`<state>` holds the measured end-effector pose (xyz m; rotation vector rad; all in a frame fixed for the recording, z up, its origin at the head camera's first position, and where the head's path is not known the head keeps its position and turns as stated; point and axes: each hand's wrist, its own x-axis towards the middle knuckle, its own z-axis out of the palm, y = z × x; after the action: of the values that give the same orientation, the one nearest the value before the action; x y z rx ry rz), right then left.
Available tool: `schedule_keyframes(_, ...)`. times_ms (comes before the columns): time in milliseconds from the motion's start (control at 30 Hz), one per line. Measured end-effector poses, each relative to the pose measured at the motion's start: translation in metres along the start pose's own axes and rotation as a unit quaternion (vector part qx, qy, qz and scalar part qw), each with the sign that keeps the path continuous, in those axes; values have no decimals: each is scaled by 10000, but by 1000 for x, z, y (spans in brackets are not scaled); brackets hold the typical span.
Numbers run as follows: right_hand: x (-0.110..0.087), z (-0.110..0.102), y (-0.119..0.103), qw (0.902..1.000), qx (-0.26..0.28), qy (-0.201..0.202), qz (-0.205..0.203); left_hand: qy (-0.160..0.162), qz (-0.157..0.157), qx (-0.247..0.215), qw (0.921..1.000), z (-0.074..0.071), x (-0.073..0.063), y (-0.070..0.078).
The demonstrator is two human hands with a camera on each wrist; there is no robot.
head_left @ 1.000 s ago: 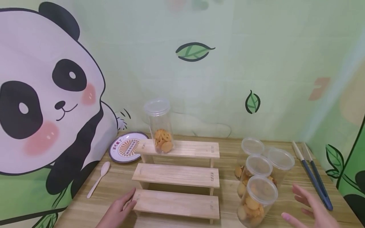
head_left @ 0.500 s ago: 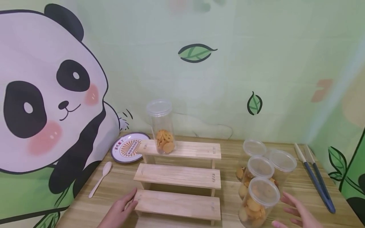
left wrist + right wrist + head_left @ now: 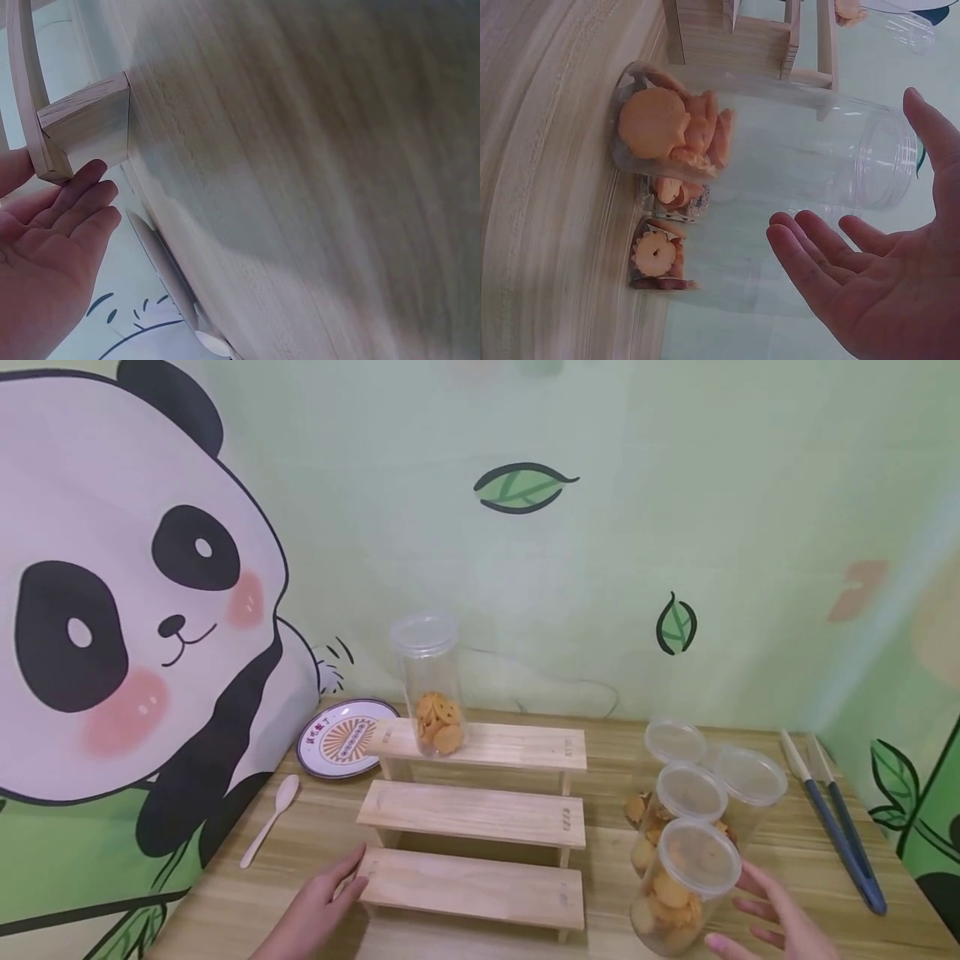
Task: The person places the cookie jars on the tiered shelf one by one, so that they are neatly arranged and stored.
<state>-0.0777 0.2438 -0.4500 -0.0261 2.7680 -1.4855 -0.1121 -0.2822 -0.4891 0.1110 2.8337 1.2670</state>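
Note:
My left hand touches the left end of the lowest step of a three-tier wooden stand. Its fingers extend loosely by the board's end in the left wrist view. On the right, my right hand is spread beside the nearest clear lidded jar, fingers and thumb apart. That jar, partly filled with round biscuits, stands upright. In the right wrist view the thumb is near its lid end, and the fingers lie alongside. Another biscuit jar stands on the top step, toward its left end.
Several more lidded jars cluster behind the nearest one. Blue-handled tongs lie at the far right. A patterned plate sits behind the stand's left side, and a pale spoon lies left on the wooden table.
My right hand has moved left, closer to the nearest jar. The left hand stays at the lowest step's end, and the head view has shifted slightly.

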Motion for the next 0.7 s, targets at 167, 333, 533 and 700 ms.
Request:
schedule_keyframes(167, -1, 2, -6, 10000, -32, -52, 48, -4, -17, 26, 10000, 0, 0, -1)
schedule_keyframes(333, 1, 3, -13, 9999, -57, -22, -92, -40, -88, 15, 10000, 0, 1, -1)
schedule_keyframes(533, 5, 7, -19, 9982, -202, 352, -446, -86, -56, 8, 9999, -1, 1, -1)
schedule_keyframes(700, 4, 10, -22, 9962, -158, 574, -632, -112, -69, 15, 9999, -1, 1, -2)
